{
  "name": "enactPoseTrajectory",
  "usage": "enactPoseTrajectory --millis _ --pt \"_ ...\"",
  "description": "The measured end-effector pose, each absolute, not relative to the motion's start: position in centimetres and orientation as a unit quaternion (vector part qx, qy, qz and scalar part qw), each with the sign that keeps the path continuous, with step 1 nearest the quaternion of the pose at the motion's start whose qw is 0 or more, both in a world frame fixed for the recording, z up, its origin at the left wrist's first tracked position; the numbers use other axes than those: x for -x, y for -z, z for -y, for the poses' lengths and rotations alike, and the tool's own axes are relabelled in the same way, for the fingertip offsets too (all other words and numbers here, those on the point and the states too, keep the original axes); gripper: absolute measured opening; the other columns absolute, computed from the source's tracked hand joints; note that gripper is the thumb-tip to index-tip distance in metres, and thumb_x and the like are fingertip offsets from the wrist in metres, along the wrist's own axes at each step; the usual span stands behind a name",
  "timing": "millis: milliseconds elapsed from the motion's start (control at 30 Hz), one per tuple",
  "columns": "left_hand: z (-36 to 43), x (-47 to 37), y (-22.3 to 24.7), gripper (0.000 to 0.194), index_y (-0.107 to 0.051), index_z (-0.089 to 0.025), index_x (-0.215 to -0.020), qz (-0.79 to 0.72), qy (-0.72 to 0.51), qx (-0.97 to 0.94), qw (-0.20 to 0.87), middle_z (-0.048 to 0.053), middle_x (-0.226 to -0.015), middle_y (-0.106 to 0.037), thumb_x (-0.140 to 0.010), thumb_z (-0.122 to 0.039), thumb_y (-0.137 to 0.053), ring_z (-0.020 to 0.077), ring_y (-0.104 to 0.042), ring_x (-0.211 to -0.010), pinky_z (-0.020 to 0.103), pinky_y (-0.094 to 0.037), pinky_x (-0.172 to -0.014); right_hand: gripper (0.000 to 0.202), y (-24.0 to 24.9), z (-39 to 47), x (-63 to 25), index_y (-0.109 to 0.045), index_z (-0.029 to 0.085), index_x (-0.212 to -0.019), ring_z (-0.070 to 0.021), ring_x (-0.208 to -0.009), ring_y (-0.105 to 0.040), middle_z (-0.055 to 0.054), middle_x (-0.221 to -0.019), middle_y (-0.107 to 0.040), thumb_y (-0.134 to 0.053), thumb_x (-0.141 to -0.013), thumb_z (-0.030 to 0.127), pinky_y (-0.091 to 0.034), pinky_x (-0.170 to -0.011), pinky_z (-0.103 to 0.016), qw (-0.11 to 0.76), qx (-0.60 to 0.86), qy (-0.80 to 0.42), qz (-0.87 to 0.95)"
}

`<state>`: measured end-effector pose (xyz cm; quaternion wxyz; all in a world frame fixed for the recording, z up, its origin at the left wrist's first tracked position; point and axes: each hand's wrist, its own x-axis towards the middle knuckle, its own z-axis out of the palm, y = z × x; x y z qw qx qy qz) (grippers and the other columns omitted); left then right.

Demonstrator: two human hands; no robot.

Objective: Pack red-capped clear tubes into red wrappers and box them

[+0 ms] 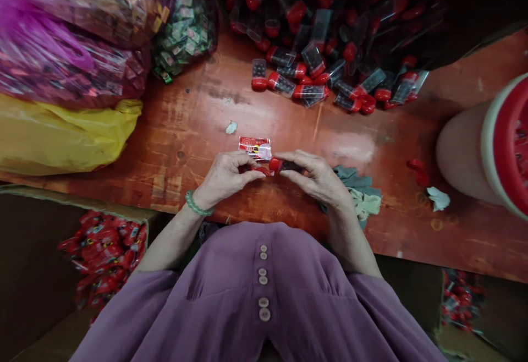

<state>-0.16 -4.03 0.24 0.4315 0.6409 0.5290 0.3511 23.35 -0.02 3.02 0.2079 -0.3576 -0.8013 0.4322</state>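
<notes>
My left hand (225, 175), with a green beaded bracelet at its wrist, pinches a small red printed wrapper (264, 170) between thumb and fingers. My right hand (315, 174) grips a small transparent tube of dark contents, whose red cap (275, 165) points left toward the wrapper. Cap and wrapper meet or nearly meet; I cannot tell whether the tube is inside it. Just beyond the fingers, a flat red printed sleeve (254, 146) with a shiny surface lies on the red table (198, 125).
Many red-capped tubes (282, 84) spill across the back. Bulging plastic bags (74, 131) of small packets crowd the left. At right stand a pink tub (466, 142) with a red rim and some grey-green cloth (363, 191). Below the table edge, a cardboard box holds red packets (105, 246).
</notes>
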Motion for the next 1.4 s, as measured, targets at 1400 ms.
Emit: enactPoseTrajectory --millis 1400 --pt "3.5 0.4 0.5 0.018 -0.078 -0.017 -0.075 -0.494 -0.326 -0.44 0.676 0.002 -0.071 -0.074 -0.071 -0.034 -0.079 0.0114 -0.062 -0.062 0.024 -0.048 -0.062 0.042 -2.5 -0.5 -21.9 -0.061 0.023 -0.133 -0.0229 -0.115 -0.068 -0.007 -0.13 -0.069 -0.062 -0.092 0.028 -0.054 -0.1 -0.041 0.105 0.301 -0.581 0.749"
